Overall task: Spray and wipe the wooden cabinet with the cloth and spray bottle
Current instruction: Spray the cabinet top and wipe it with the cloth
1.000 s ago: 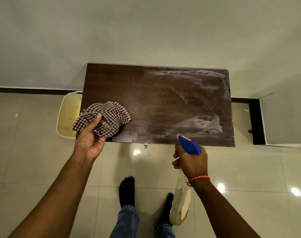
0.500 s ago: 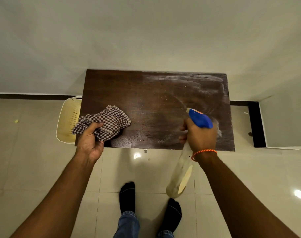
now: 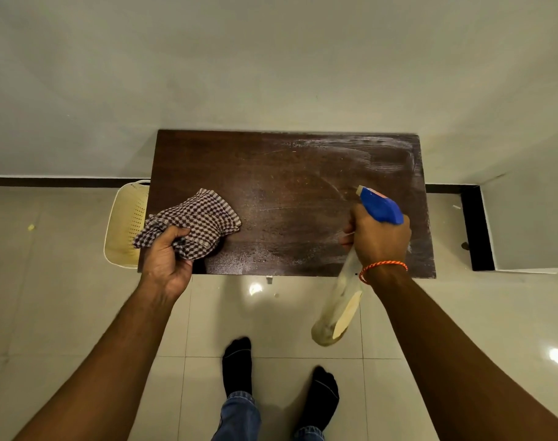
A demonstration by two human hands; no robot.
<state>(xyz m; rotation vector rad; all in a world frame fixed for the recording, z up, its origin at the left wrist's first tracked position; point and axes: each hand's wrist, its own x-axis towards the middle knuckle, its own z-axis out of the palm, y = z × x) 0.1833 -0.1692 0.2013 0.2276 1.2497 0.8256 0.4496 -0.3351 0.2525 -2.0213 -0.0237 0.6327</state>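
Nearest the camera: two feet in black socks (image 3: 237, 364) and jeans cuffs on the pale glossy tiled floor (image 3: 80, 313), between the two bare forearms.

Right hand (image 3: 379, 238): closed around the neck of the spray bottle (image 3: 338, 308), fingers at the trigger. Bottle's blue spray head (image 3: 381, 206) sticks out beyond the hand, nozzle aimed away from the person over the right half of the cabinet top. The clear body hangs back below the wrist, tilted toward the person, over the floor and off the wood. Orange braided thread (image 3: 384, 266) around the right wrist.

Left hand (image 3: 166, 257): closed on a bunched brown-and-white checked cloth (image 3: 198, 219). Cloth lies on the near left part of the wooden cabinet (image 3: 287, 173), spreading beyond and to the right of the fingers.

Cabinet surface: dark wood, fine droplets between the two hands, whitish streaky smears beyond the right hand along the far right edge. The part beyond the left hand looks dark and plain.

Left of the left hand: a cream perforated plastic basket (image 3: 126, 224) on the floor, touching or just beside the cabinet's left side, partly hidden by it.

Farthest: a plain light wall (image 3: 271, 58) behind the cabinet, with a dark skirting strip (image 3: 48, 181) at the floor.
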